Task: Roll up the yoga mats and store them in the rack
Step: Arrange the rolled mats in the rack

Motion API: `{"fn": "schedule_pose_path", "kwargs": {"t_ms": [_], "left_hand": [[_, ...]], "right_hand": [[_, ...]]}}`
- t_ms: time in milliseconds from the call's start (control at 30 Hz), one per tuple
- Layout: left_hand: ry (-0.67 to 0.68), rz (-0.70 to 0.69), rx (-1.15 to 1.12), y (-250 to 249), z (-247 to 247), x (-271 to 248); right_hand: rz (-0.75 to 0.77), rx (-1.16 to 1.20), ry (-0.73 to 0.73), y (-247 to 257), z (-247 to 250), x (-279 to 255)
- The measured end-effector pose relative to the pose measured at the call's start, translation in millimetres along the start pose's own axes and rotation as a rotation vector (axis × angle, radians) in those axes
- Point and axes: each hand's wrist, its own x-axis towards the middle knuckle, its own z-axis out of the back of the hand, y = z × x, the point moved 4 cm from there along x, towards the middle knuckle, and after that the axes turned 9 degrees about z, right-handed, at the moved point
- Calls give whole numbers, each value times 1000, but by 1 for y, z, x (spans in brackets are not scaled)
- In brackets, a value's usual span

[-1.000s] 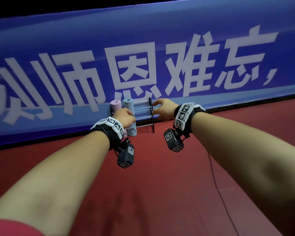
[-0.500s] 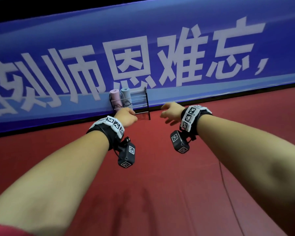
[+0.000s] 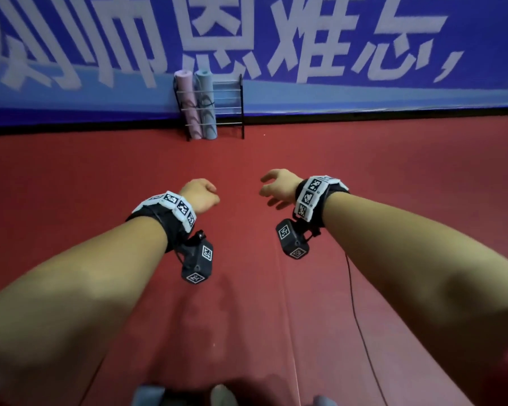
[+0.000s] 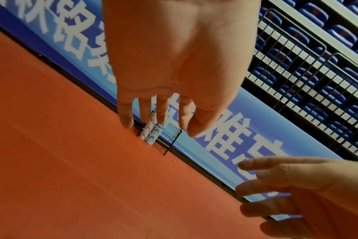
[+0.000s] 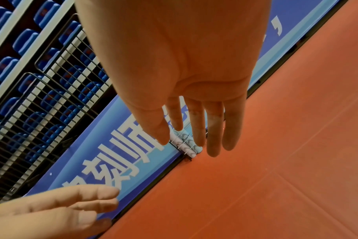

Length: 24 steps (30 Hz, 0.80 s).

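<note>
left arm: stretched forward, wrist band on | left hand (image 3: 201, 194): fingers loosely extended, holding nothing | right arm: stretched forward, wrist band on | right hand (image 3: 279, 187): fingers spread and relaxed, holding nothing | hands apart, side by side

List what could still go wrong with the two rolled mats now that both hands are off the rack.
1. The pink mat and blue mat stand upright at the left end of the rack, leaving its right side bare; they might lean or slide sideways.
2. A thin cable lies on the floor by the right forearm, a possible snag when stepping back.
</note>
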Motion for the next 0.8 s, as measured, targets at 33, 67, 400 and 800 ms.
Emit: {"fn": "schedule_pose_path", "kwargs": {"t_ms": [33,67,400,800], "left_hand": [[-14,15,-13,6,-3,-16],[-29,28,-21,12,-5,-28],[-57,207,-66,83,-68,-166],[67,242,-85,209,-55,-142]], "right_hand": [[-2,-10,5,-8,-5,-12],[-2,-10,8,-15,-9,-22],[15,-8,130,-73,-57,-126],[-124,-64,152,-62,-187,-110]]}}
